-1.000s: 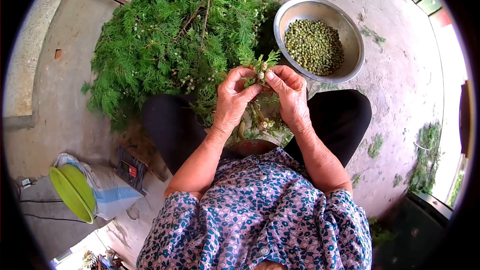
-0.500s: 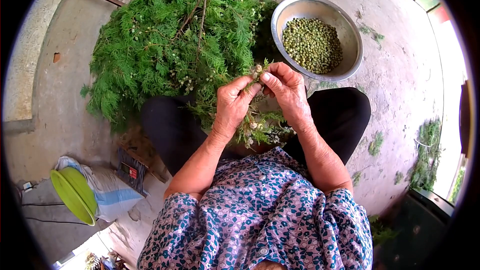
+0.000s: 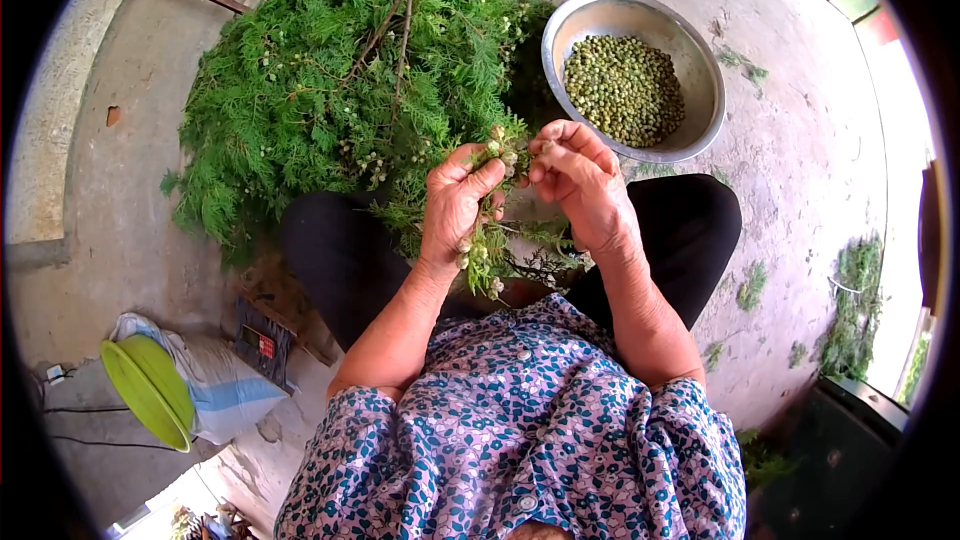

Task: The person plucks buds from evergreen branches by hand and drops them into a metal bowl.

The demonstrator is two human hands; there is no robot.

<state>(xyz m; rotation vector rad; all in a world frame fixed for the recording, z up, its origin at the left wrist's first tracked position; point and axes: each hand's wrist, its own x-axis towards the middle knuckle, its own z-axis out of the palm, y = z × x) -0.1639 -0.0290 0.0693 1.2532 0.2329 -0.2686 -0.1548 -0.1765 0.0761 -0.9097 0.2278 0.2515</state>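
Observation:
My left hand (image 3: 455, 208) pinches a green conifer sprig (image 3: 514, 132) with small pale, knobbly cones on it; some of the sprig hangs below the palm. Just to its right, my right hand (image 3: 592, 188) has thumb and fingers pressed together near the sprig's tips. What lies between those fingertips is too small to make out. Beyond my right hand stands a metal bowl (image 3: 716, 105) partly filled with many small green-brown cones (image 3: 625, 90). A large heap of leafy conifer branches (image 3: 340, 90) lies ahead and to the left, reaching my left knee.
A bare stick (image 3: 407, 30) rises from the heap. On the left, a lime-green basin (image 3: 145, 395) leans against a white and blue sack (image 3: 235, 395). Green scraps (image 3: 752, 286) are scattered on the concrete floor (image 3: 790, 140) at the right.
My hands, close together on the sprig before, have parted slightly. The right hand has shifted right, and the left keeps the sprig, whose cones now show more plainly.

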